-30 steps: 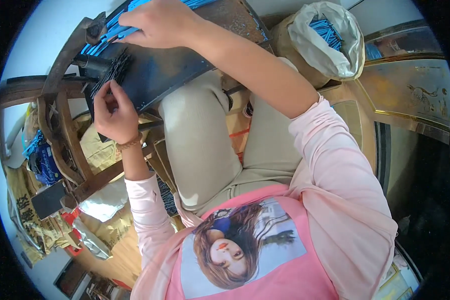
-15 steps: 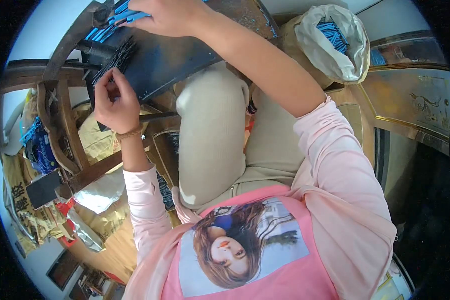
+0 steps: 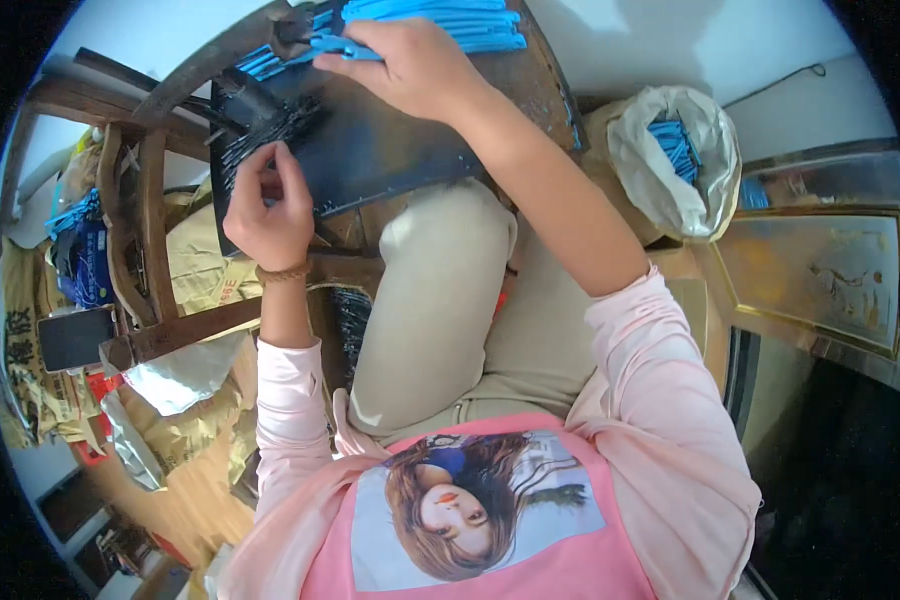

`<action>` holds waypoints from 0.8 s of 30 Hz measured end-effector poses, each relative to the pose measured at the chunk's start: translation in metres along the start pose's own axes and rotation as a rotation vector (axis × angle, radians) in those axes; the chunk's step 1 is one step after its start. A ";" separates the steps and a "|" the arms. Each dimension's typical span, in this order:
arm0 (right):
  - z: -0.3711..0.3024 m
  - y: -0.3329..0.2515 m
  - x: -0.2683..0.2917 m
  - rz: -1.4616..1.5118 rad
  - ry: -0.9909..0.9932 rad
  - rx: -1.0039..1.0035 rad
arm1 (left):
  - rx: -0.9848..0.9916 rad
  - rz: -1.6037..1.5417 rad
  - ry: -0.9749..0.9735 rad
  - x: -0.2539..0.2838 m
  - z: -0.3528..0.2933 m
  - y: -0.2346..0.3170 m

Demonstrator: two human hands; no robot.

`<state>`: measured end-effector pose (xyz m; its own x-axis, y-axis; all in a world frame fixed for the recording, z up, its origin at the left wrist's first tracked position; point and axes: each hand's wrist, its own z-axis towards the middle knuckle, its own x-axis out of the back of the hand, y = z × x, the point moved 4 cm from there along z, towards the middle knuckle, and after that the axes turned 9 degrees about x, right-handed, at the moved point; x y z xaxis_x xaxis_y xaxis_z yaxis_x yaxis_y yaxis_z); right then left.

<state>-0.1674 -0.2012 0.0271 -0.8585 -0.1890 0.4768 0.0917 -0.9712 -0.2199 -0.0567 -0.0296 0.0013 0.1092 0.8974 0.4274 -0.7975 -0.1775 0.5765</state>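
Observation:
My right hand (image 3: pixel 405 65) reaches over the dark work board (image 3: pixel 390 135), its fingers closed on a slim blue plastic piece (image 3: pixel 338 46). The left end of that piece is close to the head of a dark metal lever arm (image 3: pixel 210 62). Many more long blue strips (image 3: pixel 470 25) lie along the far side of the board. Thumb and forefinger of my left hand (image 3: pixel 273 205) are pinched together at the board's left edge, by a pile of thin black pins (image 3: pixel 290 122). Whatever is in that pinch is too small to make out.
To the right stands a white-lined sack (image 3: pixel 630 165) holding blue pieces (image 3: pixel 675 150). A wooden frame (image 3: pixel 155 225) rises on the left, with paper sacks (image 3: pixel 205 265) behind it. Below the board, a box holds dark thin pieces (image 3: pixel 352 320). My knees are against the near side.
The view has shifted, so the board shows lower and more blue strips are visible. My right hand remains by the lever head with a blue piece; my left hand still pinches beside the black pins.

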 end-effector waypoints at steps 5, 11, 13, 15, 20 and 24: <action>-0.002 0.000 -0.002 -0.039 -0.149 -0.128 | -0.029 -0.008 -0.031 0.003 0.002 0.004; -0.003 0.002 0.009 -0.028 -0.098 -0.108 | -0.041 -0.024 -0.031 0.002 0.001 0.008; 0.000 -0.001 0.020 0.038 -0.026 -0.152 | -0.059 -0.031 -0.010 0.002 0.001 0.006; 0.001 -0.003 0.032 0.004 -0.053 -0.187 | -0.075 -0.043 -0.009 0.002 0.002 0.008; -0.003 -0.010 0.034 0.029 -0.160 -0.270 | -0.039 -0.053 -0.016 0.006 0.002 0.001; -0.010 -0.015 0.038 -0.067 -0.228 -0.214 | -0.055 -0.047 -0.030 0.002 0.004 0.004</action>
<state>-0.2062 -0.1925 0.0397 -0.7219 -0.1772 0.6690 -0.0901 -0.9344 -0.3447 -0.0573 -0.0298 0.0073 0.1644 0.8917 0.4216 -0.8224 -0.1121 0.5578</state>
